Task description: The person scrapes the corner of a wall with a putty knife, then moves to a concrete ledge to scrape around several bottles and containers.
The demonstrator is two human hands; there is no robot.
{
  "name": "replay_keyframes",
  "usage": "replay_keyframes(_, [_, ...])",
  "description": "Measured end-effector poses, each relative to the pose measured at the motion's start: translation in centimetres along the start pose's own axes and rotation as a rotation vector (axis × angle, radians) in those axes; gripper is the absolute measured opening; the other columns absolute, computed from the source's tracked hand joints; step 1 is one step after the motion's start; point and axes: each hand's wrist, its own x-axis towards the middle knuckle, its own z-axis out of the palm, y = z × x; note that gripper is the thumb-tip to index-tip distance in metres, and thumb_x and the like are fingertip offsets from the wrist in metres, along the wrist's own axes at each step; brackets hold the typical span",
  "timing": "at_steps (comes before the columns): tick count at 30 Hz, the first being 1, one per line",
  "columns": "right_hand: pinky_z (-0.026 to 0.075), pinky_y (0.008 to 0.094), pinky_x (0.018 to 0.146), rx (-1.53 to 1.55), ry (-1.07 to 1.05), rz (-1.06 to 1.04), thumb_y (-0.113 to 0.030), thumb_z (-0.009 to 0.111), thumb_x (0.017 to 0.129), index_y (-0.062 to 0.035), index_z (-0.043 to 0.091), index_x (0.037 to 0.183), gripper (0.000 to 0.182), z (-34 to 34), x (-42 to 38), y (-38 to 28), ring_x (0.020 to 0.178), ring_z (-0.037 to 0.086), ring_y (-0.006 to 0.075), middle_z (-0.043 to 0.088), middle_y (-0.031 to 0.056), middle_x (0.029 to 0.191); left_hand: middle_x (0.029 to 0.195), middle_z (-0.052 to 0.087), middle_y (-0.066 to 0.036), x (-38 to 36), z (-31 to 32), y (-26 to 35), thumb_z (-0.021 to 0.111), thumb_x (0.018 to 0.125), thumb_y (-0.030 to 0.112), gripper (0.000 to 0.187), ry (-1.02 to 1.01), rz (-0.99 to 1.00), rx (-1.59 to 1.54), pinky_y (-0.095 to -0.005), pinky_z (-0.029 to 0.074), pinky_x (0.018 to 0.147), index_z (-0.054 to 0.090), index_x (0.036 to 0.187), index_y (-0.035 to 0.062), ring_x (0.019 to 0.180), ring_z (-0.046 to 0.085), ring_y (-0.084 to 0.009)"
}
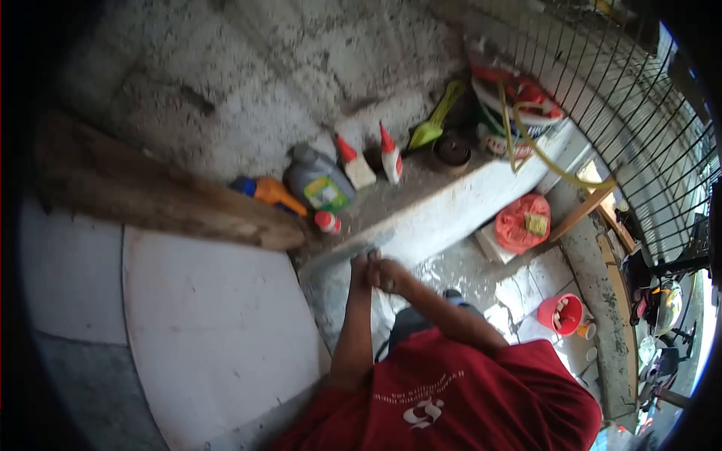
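My left hand (362, 266) and my right hand (387, 276) meet in front of the low concrete ledge, over the floor. Fingers on both are curled in, and the hands touch each other. Whatever lies between them, if anything, is too small and hidden to make out. Closest to them on the ledge (368, 225) is a small bottle with a red cap (327, 222). Behind it stand a grey jug with a green and yellow label (323, 184) and two white glue-type bottles with red pointed caps (355, 161) (390, 158).
An orange and blue bottle (271, 194) lies by a wooden plank (173, 197) at left. Further right are a green scoop (430, 131), a dark round container (453, 152), a bucket (505, 144), a red plastic bag (515, 233), a red pail (550, 319) and wire mesh (617, 98).
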Motion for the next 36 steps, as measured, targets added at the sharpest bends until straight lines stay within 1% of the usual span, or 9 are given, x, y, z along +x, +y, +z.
replay_keyframes(2, [0.036, 0.0255, 0.037, 0.414, 0.194, 0.404, -0.013, 0.037, 0.082, -0.0070, 0.041, 0.072, 0.013, 3.9, -1.5, -3.8, 0.040, 0.042, 0.0141, 0.041, 0.0029, 0.053, 0.054, 0.044, 0.001, -2.7, 3.1, 4.8, 0.048, 0.077, 0.017, 0.018, 0.082, -0.216, 0.173, -0.0215, 0.036, 0.043, 0.050, 0.061, 0.0102, 0.049, 0.045, -0.0066])
replay_keyframes(6, [0.031, 0.0217, 0.033, 0.251, 0.287, 0.425, -0.017, 0.040, 0.082, -0.0127, 0.037, 0.075, 0.009, 6.5, -2.0, -6.1, 0.040, 0.038, 0.0093, 0.039, -0.0004, 0.057, 0.052, 0.042, 0.003, -6.7, 8.8, 9.7, 0.047, 0.077, 0.014, 0.023, 0.011, -0.061, 0.545, -0.0225, 0.031, 0.041, 0.045, 0.055, 0.0099, 0.045, 0.039, -0.0066])
replay_keyframes(9, [0.034, 0.0242, 0.034, 0.058, 0.339, 0.353, -0.017, 0.041, 0.081, -0.0104, 0.038, 0.079, 0.008, 7.9, -2.0, -5.9, 0.041, 0.040, 0.0113, 0.040, 0.0021, 0.058, 0.052, 0.042, 0.003, -5.2, 7.0, 9.2, 0.046, 0.078, 0.014, 0.021, -0.003, -0.242, 0.205, -0.0220, 0.030, 0.041, 0.046, 0.057, 0.0083, 0.044, 0.038, -0.0068])
replay_keyframes(14, [0.038, 0.0266, 0.038, 0.302, 0.308, 0.396, -0.015, 0.041, 0.081, -0.0074, 0.041, 0.076, 0.008, 6.4, -1.2, -4.6, 0.043, 0.043, 0.0128, 0.043, 0.0041, 0.059, 0.053, 0.042, 0.003, -6.3, 6.4, 9.0, 0.047, 0.078, 0.014, 0.021, -0.117, -0.162, 0.460, -0.0225, 0.031, 0.043, 0.044, 0.058, 0.0116, 0.045, 0.039, -0.0077])
replay_keyframes(16, [0.038, 0.0265, 0.039, 0.680, 0.160, 0.492, -0.013, 0.041, 0.081, -0.0064, 0.042, 0.075, 0.008, -0.9, 2.0, -0.1, 0.043, 0.043, 0.0125, 0.043, 0.0034, 0.058, 0.052, 0.042, 0.002, -2.0, -0.3, 2.9, 0.049, 0.078, 0.016, 0.021, -0.224, 0.302, 0.754, -0.0229, 0.031, 0.043, 0.045, 0.058, 0.0104, 0.045, 0.039, -0.0091])
replay_keyframes(18, [0.039, 0.0289, 0.035, 0.112, -0.029, 0.025, -0.018, 0.038, 0.083, -0.0064, 0.043, 0.072, 0.017, -0.5, 1.8, 0.8, 0.041, 0.045, 0.0166, 0.045, 0.0053, 0.057, 0.051, 0.043, 0.000, 0.0, -3.2, 0.5, 0.051, 0.078, 0.019, 0.023, -0.276, 1.047, 1.195, -0.0232, 0.032, 0.042, 0.046, 0.057, 0.0092, 0.044, 0.040, -0.0104])
replay_keyframes(19, [0.039, 0.0301, 0.033, -0.130, -0.022, -0.214, -0.021, 0.037, 0.084, -0.0064, 0.044, 0.070, 0.021, -0.3, 1.6, 1.3, 0.039, 0.046, 0.0186, 0.046, 0.0063, 0.056, 0.053, 0.044, 0.001, 0.4, -1.4, 2.0, 0.050, 0.078, 0.019, 0.020, -0.187, 0.431, 0.716, -0.0221, 0.032, 0.042, 0.047, 0.059, 0.0116, 0.045, 0.040, -0.0076])
replay_keyframes(20, [0.040, 0.0304, 0.033, 0.253, 0.294, 0.367, -0.023, 0.036, 0.085, -0.0060, 0.043, 0.072, 0.023, 2.9, -0.3, -0.3, 0.038, 0.046, 0.0191, 0.046, 0.0072, 0.057, 0.054, 0.044, 0.003, -0.8, -0.8, 2.7, 0.050, 0.078, 0.018, 0.018, -0.069, -0.198, 0.219, -0.0210, 0.031, 0.042, 0.048, 0.061, 0.0139, 0.046, 0.039, -0.0047])
replay_keyframes(36, [0.042, 0.0303, 0.036, 0.140, 0.299, 0.335, -0.026, 0.038, 0.084, -0.0059, 0.042, 0.086, 0.020, 5.9, -0.4, -2.6, 0.045, 0.049, 0.0174, 0.049, 0.0083, 0.067, 0.053, 0.040, 0.004, -3.7, 3.5, 7.0, 0.046, 0.080, 0.011, 0.020, 0.055, -0.305, 0.102, -0.0206, 0.029, 0.041, 0.046, 0.060, 0.0102, 0.043, 0.036, -0.0059])
